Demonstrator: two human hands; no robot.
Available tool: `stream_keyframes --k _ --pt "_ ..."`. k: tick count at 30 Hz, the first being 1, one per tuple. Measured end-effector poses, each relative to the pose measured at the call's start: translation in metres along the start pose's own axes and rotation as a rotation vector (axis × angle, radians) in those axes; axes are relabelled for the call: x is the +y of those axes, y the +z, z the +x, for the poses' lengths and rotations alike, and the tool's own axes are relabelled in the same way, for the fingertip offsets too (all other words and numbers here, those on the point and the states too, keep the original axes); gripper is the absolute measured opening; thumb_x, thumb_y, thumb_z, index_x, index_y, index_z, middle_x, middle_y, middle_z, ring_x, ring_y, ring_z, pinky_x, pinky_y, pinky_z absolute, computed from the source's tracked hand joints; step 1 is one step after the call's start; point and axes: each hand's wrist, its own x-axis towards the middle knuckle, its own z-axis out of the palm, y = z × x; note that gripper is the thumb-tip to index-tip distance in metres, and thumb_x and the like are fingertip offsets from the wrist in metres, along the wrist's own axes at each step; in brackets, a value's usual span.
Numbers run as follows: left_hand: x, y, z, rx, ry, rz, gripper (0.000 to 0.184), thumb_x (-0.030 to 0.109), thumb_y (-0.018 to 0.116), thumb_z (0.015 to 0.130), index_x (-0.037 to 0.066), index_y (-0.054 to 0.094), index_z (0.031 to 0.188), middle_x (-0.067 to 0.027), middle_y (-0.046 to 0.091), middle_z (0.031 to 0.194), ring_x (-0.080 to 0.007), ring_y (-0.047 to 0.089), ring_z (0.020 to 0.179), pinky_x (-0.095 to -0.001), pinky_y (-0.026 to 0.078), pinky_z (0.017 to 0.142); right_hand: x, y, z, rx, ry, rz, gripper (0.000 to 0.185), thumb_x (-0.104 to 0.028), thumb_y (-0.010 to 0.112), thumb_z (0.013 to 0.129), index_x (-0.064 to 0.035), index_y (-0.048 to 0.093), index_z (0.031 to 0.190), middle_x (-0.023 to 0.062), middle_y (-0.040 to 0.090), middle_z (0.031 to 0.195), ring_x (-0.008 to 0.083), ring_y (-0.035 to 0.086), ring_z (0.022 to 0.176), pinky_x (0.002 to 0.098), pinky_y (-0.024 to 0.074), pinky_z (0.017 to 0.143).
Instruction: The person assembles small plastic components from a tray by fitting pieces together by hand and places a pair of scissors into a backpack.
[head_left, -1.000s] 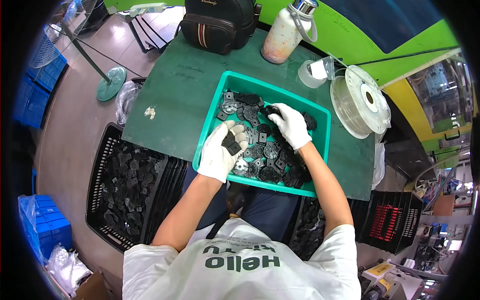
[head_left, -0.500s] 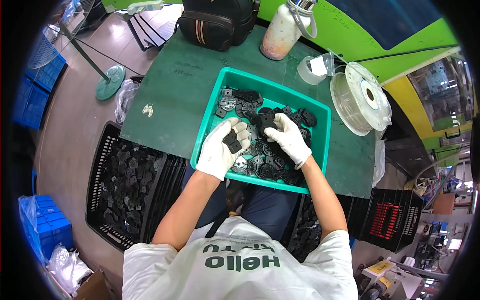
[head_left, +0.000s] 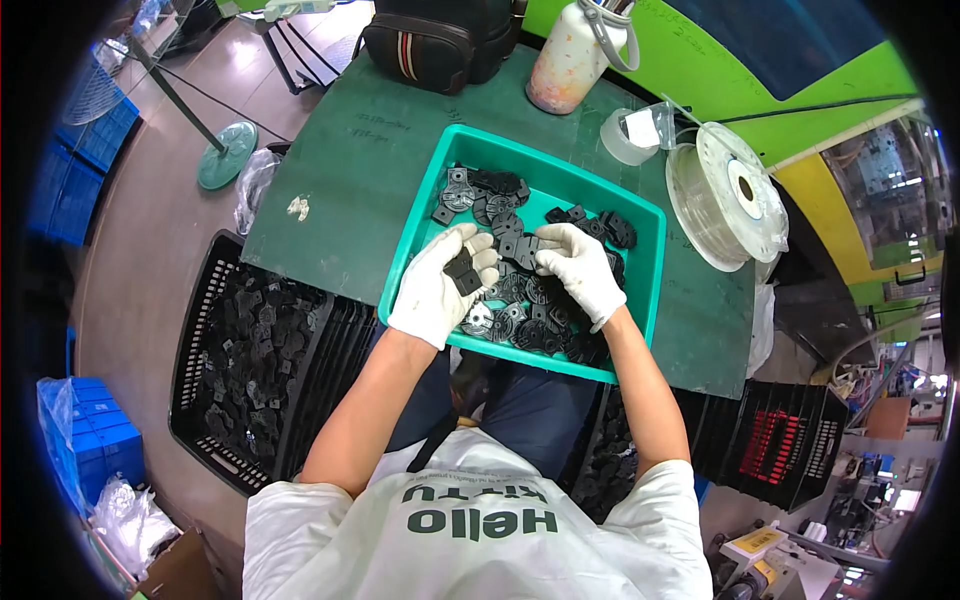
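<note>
A teal tray [head_left: 543,155] sits on the green table, with many black plastic parts [head_left: 540,335] lying in it. My left hand [head_left: 440,285], in a white glove, is over the tray's left side, palm up, its fingers curled round small black pieces [head_left: 463,273]. Over the middle of the tray, my gloved right hand [head_left: 580,270] pinches a black part [head_left: 520,248] between thumb and fingers. That part is close to the fingertips of my left hand, above the loose parts.
The green table [head_left: 340,190] carries a black backpack [head_left: 430,45], a bottle [head_left: 575,60], a tape roll [head_left: 630,138] and a white spool [head_left: 725,195]. A black crate [head_left: 190,370] of parts stands at the left, another crate [head_left: 790,440] at the right.
My right hand has come from the tray's back toward my left hand, bringing a black part. My left hand still holds its pieces. The view has shifted slightly.
</note>
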Motion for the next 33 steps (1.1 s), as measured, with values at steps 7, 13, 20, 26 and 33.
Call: stream_keyframes --k 7,13,20,26,33 --pt "-0.002 -0.003 0.004 0.041 -0.031 0.037 0.031 0.019 0.054 0.09 -0.001 0.048 0.113 -0.0152 0.057 0.103 -0.0238 0.059 0.086 -0.0374 0.052 0.072 -0.011 -0.003 -0.006 -0.011 -0.128 0.247 0.041 -0.004 0.056 0.082 0.0068 0.049 0.121 0.0173 0.056 0.115 0.0211 0.057 0.104 0.0306 0.0508 0.084" --pt "-0.001 0.003 0.003 0.036 -0.057 0.087 0.031 0.022 0.053 0.09 -0.001 0.048 0.111 -0.0156 0.057 0.102 -0.025 0.058 0.087 -0.0381 0.051 0.073 -0.016 -0.004 -0.007 0.049 -0.182 0.219 0.038 -0.008 0.057 0.085 0.0064 0.051 0.119 0.0145 0.059 0.114 0.0159 0.059 0.099 0.0276 0.05 0.079" --pt "0.004 0.028 -0.008 0.014 -0.233 0.142 0.039 0.038 0.048 0.093 0.004 0.05 0.113 -0.0165 0.057 0.105 -0.0274 0.06 0.085 -0.0436 0.054 0.069 -0.036 0.012 -0.013 -0.099 -0.215 0.126 0.028 -0.011 0.06 0.085 0.0028 0.06 0.108 0.008 0.064 0.101 0.0121 0.059 0.09 0.0265 0.0482 0.079" --pt "0.003 0.011 -0.003 -0.017 -0.07 0.119 0.033 0.002 0.054 0.085 0.004 0.047 0.117 -0.0158 0.055 0.106 -0.0263 0.059 0.085 -0.0358 0.053 0.063 -0.023 0.006 0.023 0.25 -0.338 -0.143 0.022 -0.013 0.058 0.085 -0.0004 0.062 0.102 0.0085 0.065 0.095 0.0139 0.061 0.087 0.0263 0.047 0.079" --pt "0.001 0.013 -0.002 0.181 0.115 0.012 0.029 0.001 0.052 0.085 0.005 0.048 0.114 -0.016 0.054 0.107 -0.0272 0.059 0.087 -0.0363 0.053 0.067 -0.031 0.021 0.033 0.119 -0.141 -0.677 0.06 -0.041 0.07 0.071 -0.0014 0.054 0.113 0.018 0.063 0.099 0.032 0.061 0.092 0.0377 0.0475 0.081"
